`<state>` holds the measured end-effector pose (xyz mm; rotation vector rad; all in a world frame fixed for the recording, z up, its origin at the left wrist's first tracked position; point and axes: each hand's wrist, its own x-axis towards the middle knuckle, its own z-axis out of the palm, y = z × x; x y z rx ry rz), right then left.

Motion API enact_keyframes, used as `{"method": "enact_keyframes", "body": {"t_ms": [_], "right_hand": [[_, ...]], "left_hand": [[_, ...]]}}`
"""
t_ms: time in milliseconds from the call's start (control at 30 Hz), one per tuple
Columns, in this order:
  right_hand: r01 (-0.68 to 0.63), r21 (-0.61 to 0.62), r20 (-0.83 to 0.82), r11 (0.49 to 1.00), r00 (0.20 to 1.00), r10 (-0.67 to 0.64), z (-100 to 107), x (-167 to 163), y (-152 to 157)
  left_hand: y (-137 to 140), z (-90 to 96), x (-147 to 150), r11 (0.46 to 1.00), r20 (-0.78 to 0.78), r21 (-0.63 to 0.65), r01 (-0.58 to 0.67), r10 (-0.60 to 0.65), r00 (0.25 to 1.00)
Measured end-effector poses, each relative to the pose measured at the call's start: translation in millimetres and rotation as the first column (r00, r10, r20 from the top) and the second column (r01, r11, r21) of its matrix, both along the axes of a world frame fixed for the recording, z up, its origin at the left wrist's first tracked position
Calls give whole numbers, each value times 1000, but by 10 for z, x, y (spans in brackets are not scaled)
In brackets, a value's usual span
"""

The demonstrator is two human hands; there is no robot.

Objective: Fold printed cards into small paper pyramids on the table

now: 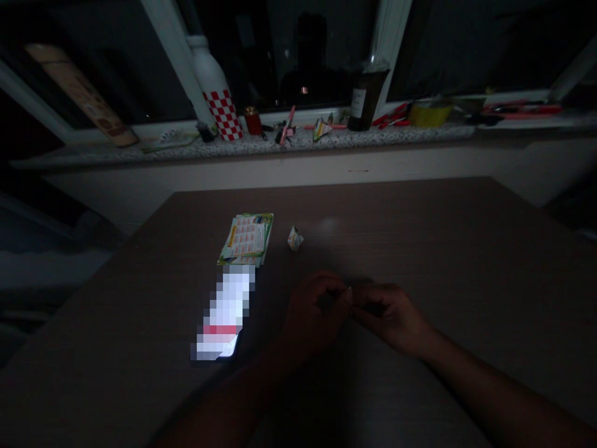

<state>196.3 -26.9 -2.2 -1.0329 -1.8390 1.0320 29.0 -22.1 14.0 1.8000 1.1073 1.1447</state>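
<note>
Over the dark wooden table (pixel 443 249), my left hand (pixel 317 305) and my right hand (pixel 389 314) meet at their fingertips. Both are closed in a pinch. Whatever they hold between them is too small and dark to make out. A small folded paper piece (pixel 294 239) lies on the table just beyond my left hand. Farther left is a stack of printed paper sheets (pixel 245 239), green and white with rows of text. Below the stack, a phone (pixel 228 347) lies with its screen lit and blurred out.
On the granite window sill (pixel 298 143) stand a red-and-white checkered bottle (pixel 219 99), a tan cylinder (pixel 84 96), a small red jar (pixel 252 120) and a dark cup (pixel 361 102). A yellow tape roll (pixel 429 114) and several pens lie farther right. The room is dim.
</note>
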Motion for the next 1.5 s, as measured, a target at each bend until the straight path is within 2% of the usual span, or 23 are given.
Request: {"method": "enact_keyframes", "body": {"t_ms": [167, 267, 333, 433, 667, 867, 1000, 1167, 1300, 1500], "right_hand": [[61, -103, -90, 993, 993, -71, -10, 28, -2], [95, -142, -128, 985, 985, -114, -7, 42, -10], [104, -161, -149, 982, 981, -128, -8, 39, -15], [89, -201, -188, 976, 974, -127, -1, 25, -21], [24, -291, -265, 956, 959, -104, 24, 35, -17], [23, -319, -285, 947, 951, -119, -7, 35, -16], [33, -323, -294, 946, 947, -133, 13, 25, -18], [52, -337, -279, 940, 948, -152, 29, 16, -18], [88, -341, -295, 936, 935, -195, 18, 14, -17], [83, -344, -318, 935, 927, -199, 23, 0, -23]], "left_hand": [[25, -54, -45, 984, 71, -164, -65, 78, 994], [43, -108, -63, 956, 129, -288, -46, 86, 988], [52, -128, -68, 946, 178, -324, -14, 76, 981], [55, -126, -72, 955, 213, -297, -2, 68, 975], [41, -90, -79, 963, 176, -269, -6, 56, 983], [21, -83, -75, 968, 131, -247, -47, 81, 988], [21, -112, -66, 959, 123, -285, -12, 49, 991], [13, -134, -58, 968, 89, -247, -32, 55, 994], [7, -138, -47, 962, 134, -268, 43, -7, 991], [-2, -131, -50, 973, 84, -227, 29, -10, 996]]}}
